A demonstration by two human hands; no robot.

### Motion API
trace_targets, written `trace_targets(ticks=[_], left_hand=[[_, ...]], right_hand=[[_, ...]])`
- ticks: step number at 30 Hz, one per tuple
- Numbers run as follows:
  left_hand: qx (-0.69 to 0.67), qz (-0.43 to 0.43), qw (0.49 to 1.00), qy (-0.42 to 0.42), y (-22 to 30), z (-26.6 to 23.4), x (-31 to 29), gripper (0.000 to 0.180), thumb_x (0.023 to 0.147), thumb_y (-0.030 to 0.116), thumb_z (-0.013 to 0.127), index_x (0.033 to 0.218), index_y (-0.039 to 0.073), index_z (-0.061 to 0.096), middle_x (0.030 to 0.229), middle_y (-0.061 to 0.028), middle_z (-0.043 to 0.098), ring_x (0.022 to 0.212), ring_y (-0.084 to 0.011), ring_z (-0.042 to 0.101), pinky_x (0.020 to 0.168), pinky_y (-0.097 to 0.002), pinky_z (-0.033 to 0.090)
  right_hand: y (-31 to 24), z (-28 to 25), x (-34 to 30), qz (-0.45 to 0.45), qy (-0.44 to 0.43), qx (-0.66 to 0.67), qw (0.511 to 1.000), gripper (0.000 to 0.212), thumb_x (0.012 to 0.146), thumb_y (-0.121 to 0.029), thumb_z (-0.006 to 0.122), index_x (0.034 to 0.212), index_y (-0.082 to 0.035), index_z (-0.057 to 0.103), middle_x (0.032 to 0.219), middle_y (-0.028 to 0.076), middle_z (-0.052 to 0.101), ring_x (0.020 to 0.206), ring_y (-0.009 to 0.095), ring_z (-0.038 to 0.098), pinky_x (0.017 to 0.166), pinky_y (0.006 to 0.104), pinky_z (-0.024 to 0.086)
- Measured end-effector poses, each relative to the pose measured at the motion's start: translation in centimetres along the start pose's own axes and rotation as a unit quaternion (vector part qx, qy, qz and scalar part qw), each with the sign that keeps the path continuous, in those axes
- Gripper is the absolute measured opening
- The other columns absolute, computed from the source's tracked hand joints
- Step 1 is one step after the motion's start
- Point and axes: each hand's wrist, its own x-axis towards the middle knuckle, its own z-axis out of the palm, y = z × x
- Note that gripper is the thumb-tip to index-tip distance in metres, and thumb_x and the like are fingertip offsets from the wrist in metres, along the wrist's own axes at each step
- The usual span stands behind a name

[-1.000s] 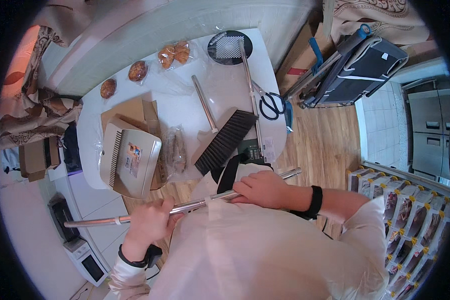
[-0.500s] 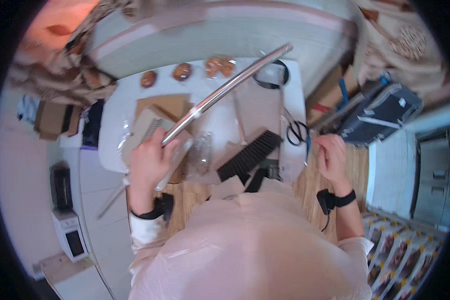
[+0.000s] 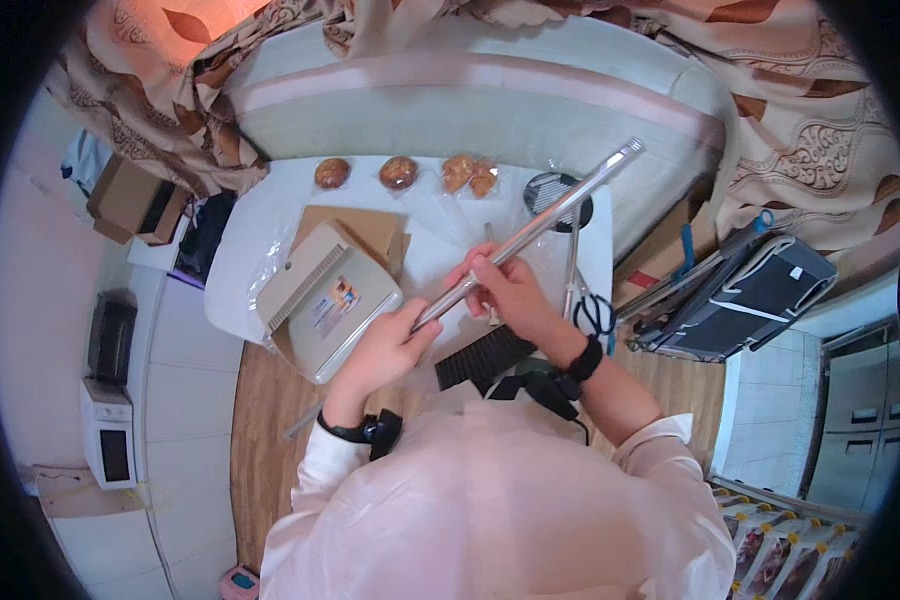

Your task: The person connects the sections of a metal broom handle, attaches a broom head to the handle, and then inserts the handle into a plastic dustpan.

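Observation:
A long shiny metal pole [image 3: 570,197] slants across in front of me, its threaded-looking end up at the far right and its lower end past my left forearm. My left hand [image 3: 382,350] is wrapped round its lower part. Farther up, my right hand [image 3: 515,290] grips the same pole with fingers and thumb. Beneath and left of the pole lies a pale grey dustpan [image 3: 330,310] with a toothed edge and a picture label, partly on a piece of brown cardboard [image 3: 370,235]. A black-bristled broom head [image 3: 480,358] rests at the table's near edge, partly behind my right forearm.
Along the white table's [image 3: 232,270] far side are a bun [image 3: 332,173], another bun [image 3: 398,174] and bagged bread [image 3: 470,176]. A round black mesh piece [image 3: 542,190] and black-handled scissors [image 3: 594,314] lie at the right. A folded dark frame [image 3: 740,295] leans beyond.
My right hand has come in from the right side and taken hold of the pole. The pole has shifted right with my left hand, uncovering the dustpan.

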Motion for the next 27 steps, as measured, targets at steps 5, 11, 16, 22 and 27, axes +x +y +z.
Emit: trace_targets(ticks=[5,11,16,22,27], left_hand=[[0.009,-0.012,0.995,0.097,-2.2,0.7,-3.1,0.026,0.083,0.027,0.058,0.090,0.003,0.053,0.068,-0.0137,0.057,0.064,-0.0266,0.058,0.058,-0.0352,0.044],[0.129,-0.117,0.978,0.112,-2.2,1.2,-5.9,0.031,0.082,0.036,0.059,0.089,0.006,0.056,0.068,-0.0126,0.058,0.062,-0.0291,0.059,0.056,-0.0363,0.046],[0.149,-0.060,0.971,0.175,-4.2,2.0,-5.4,0.026,0.081,0.034,0.060,0.088,0.009,0.057,0.064,-0.0118,0.058,0.061,-0.0306,0.058,0.054,-0.0393,0.045],[0.184,-0.080,0.948,0.246,-7.0,1.0,-7.7,0.025,0.080,0.034,0.059,0.085,0.010,0.058,0.062,-0.0108,0.057,0.057,-0.0320,0.057,0.051,-0.0396,0.043],[0.190,-0.137,0.929,0.287,-8.2,-0.9,-10.9,0.025,0.081,0.034,0.058,0.083,0.009,0.057,0.061,-0.0102,0.056,0.056,-0.0306,0.056,0.049,-0.0375,0.042]], right_hand=[[-0.8,-0.4,0.1,-0.021,0.147,-0.009,0.989,0.032,0.095,-0.033,0.038,0.081,-0.006,0.048,0.079,0.009,0.062,0.045,0.007,0.043,0.040,0.0193,0.034],[0.6,-2.8,-0.6,-0.035,0.248,0.043,0.967,0.032,0.094,-0.033,0.039,0.081,-0.007,0.050,0.075,0.010,0.062,0.043,0.006,0.039,0.039,0.0195,0.032],[0.3,-4.2,-2.3,-0.040,0.224,0.110,0.967,0.025,0.094,-0.031,0.040,0.091,-0.008,0.049,0.082,0.012,0.062,0.047,0.007,0.044,0.041,0.0190,0.034],[0.3,-5.5,-3.7,0.022,0.177,-0.013,0.984,0.025,0.091,-0.023,0.046,0.111,-0.008,0.045,0.103,0.008,0.058,0.069,0.011,0.052,0.061,0.0226,0.041],[3.2,-6.6,-5.5,0.086,0.130,-0.389,0.908,0.019,0.091,-0.020,0.045,0.094,-0.004,0.053,0.084,0.004,0.061,0.071,0.010,0.053,0.067,0.0237,0.043]])
